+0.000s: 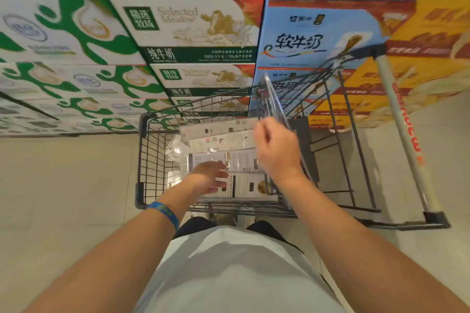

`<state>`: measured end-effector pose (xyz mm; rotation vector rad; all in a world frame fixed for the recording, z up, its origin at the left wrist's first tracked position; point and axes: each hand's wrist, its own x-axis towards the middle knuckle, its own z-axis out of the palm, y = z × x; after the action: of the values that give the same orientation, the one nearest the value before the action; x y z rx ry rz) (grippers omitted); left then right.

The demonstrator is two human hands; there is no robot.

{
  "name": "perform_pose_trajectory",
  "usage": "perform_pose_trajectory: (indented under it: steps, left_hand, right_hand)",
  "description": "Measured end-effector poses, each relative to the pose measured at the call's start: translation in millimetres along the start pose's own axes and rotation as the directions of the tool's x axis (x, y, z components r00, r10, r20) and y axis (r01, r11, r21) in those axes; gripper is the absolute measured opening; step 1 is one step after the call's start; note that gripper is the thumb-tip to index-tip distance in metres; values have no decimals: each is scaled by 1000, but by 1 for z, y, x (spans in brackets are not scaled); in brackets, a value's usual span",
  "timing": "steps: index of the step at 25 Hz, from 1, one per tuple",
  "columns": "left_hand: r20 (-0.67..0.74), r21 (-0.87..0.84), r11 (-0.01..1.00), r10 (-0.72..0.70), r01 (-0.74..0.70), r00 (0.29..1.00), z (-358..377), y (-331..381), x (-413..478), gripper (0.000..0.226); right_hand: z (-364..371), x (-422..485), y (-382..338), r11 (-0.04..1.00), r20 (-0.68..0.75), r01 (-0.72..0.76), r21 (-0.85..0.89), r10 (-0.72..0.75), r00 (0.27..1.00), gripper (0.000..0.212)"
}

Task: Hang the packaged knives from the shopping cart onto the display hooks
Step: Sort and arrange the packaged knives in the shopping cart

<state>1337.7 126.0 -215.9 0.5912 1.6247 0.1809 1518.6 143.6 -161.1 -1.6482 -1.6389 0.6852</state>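
View from the head, looking down into a wire shopping cart (152, 160) that stands on a pale tiled floor (63, 173).

The packaged knives (244, 157) lie flat in the basket, overlapping one another in a loose stack, printed card faces up. The stack runs from the near wall of the cart toward 12 o'clock.

The left hand (208, 178) reaches in from 7 o'clock with fingers straight and together, palm down over the nearest packages. Whether it touches them cannot be told. A blue wristband (164, 213) sits on that forearm.

The right hand (277, 152) is at 2 o'clock of the left hand, above the stack, with its fingers curled round an upright package (270, 99). This clear plastic pack stands on edge and rises from the hand toward 12 o'clock, along the right side of the basket. Its contents are too blurred to make out.

The cart handle (401, 119) lies at 3 o'clock. Stacked milk cartons (193, 23) fill the field from 9 to 2 o'clock beyond the cart. A white shirt (241, 274) shows at 6 o'clock.
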Motion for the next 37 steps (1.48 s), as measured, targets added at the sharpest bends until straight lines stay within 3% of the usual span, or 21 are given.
perform_pose_trajectory:
  steps: [1, 3, 5, 7, 10, 13, 16, 18, 20, 25, 27, 29, 31, 34, 37]
  left_hand:
    - [-12, -22, 1000, 5, -5, 1000, -7, -2, 2, 30]
    - [-59, -58, 998, -13, 10, 998, -25, -9, 5, 31]
    - [-107, -117, 993, -43, 31, 993, -44, -20, 8, 31]
    - [-117, -201, 978, -83, 59, 990, -65, -31, 9, 31]
    - [-35, -246, 965, -103, 91, 994, -92, -46, 23, 26]
    - [-53, -194, 977, -106, 94, 993, -111, -62, 55, 21]
    - [-101, -23, 996, -87, 85, 991, -124, -87, 86, 22]
    - [-142, 171, 983, -42, 66, 989, -134, -105, 100, 22]
    - [-171, 201, 976, -51, 85, 984, -143, -121, 107, 21]
    - [-185, 217, 971, -59, 99, 981, -150, -127, 112, 19]
    - [-157, 209, 973, -62, 94, 986, -152, -119, 112, 18]
    - [-148, 255, 964, -37, 74, 988, -155, -110, 111, 14]
    - [-170, 332, 941, -3, 60, 986, -155, -101, 106, 13]
    - [-205, 373, 928, 99, -16, 974, -142, -92, 88, 36]
    - [-108, 167, 964, 228, -209, 968, -123, -87, 61, 70]
  right_hand:
    - [14, 1, -18, 996, 80, 78, 41, -81, 994, 29]
    - [48, -2, -37, 994, 272, 92, 66, -107, 956, 29]
    - [85, -12, -33, 999, 511, -24, -37, 39, 859, 26]
    - [120, -25, -12, 961, 681, -112, -253, 259, 685, 23]
    - [166, -43, 30, 885, 736, -86, -458, 432, 521, 22]
    - [206, -41, 74, 749, 644, -64, -660, 607, 466, 22]
    - [239, -20, 118, 675, 600, 6, -737, 651, 465, 39]
    - [260, -9, 147, 629, 568, 78, -774, 634, 525, 38]
    - [273, -6, 164, 609, 575, 156, -777, 587, 569, 37]
    - [260, -25, 174, 648, 533, 69, -758, 555, 639, 39]
    - [252, -27, 167, 635, 608, 176, -752, 565, 558, 31]
    - [247, -30, 152, 610, 686, 325, -723, 575, 445, 42]
    - [245, -27, 134, 622, 670, 283, -730, 572, 473, 51]
    - [249, -10, 94, 702, 682, 219, -677, 488, 546, 42]
    - [263, 27, 47, 700, 671, 175, -693, 535, 513, 29]
